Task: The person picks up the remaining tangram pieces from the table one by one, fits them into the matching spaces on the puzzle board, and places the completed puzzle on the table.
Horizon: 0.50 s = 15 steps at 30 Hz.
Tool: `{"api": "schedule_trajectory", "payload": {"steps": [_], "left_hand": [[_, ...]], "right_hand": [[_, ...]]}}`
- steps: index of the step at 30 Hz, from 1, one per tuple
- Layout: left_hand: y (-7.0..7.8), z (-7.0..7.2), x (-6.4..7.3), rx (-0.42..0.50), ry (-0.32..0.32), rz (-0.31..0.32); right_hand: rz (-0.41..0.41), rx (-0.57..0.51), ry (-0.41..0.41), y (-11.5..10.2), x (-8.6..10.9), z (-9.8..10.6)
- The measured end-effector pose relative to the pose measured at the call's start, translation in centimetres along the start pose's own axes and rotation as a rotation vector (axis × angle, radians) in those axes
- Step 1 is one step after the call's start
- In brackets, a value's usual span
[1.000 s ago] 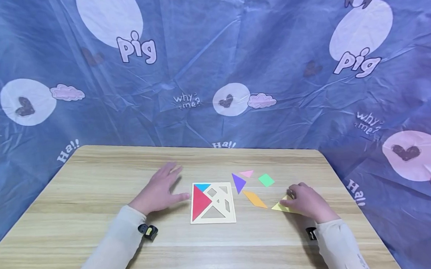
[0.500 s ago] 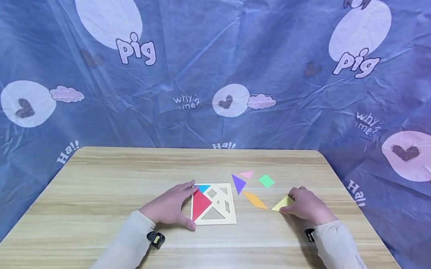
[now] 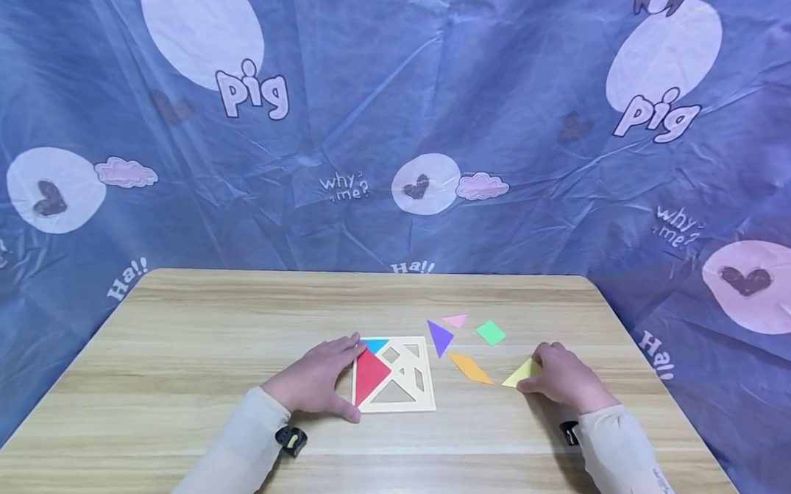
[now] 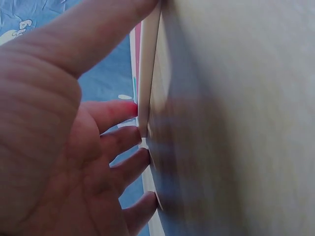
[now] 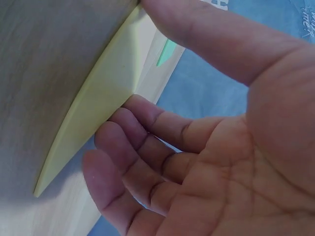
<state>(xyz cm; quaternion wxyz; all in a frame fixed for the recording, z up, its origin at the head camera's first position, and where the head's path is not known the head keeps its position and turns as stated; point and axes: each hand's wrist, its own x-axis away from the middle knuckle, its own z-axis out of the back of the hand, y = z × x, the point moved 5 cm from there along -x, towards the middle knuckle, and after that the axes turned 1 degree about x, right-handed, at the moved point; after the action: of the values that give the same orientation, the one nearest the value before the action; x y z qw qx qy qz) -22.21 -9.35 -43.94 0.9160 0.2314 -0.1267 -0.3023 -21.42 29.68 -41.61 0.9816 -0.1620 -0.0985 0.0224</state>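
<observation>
My left hand (image 3: 315, 379) holds the left side of a cream tangram board (image 3: 404, 406); its thumb is at the near corner and its fingers at the far corner. In the left wrist view the thumb lies against the board's edge (image 4: 149, 64). A large red triangle (image 3: 369, 377) and a small blue triangle (image 3: 377, 345) sit in the board's recesses; other recesses show bare. To the right, my right hand (image 3: 567, 376) grips a yellow triangle (image 3: 522, 375) between thumb and fingers. In the right wrist view the yellow triangle (image 5: 96, 96) lies along the fingertips.
Between board and right hand lie a purple triangle (image 3: 441, 338), a pink triangle (image 3: 455, 320), a green square (image 3: 490, 333) and an orange parallelogram (image 3: 471, 368). The wooden table (image 3: 200, 336) meets a blue printed cloth (image 3: 337, 131) at its back edge.
My left hand has moved right and nearer, from beside the board onto its left side. The right hand has shifted slightly on the yellow triangle, which shows flatter. The other pieces stay put.
</observation>
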Motion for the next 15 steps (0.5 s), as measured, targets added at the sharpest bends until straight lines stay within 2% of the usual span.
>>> {"api": "schedule_trajectory", "payload": {"steps": [15], "left_hand": [[-0.26, -0.2, -0.14, -0.01, -0.001, 0.008]], "right_hand": [[-0.012, -0.031, -0.007, -0.01, 0.03, 0.21]]}}
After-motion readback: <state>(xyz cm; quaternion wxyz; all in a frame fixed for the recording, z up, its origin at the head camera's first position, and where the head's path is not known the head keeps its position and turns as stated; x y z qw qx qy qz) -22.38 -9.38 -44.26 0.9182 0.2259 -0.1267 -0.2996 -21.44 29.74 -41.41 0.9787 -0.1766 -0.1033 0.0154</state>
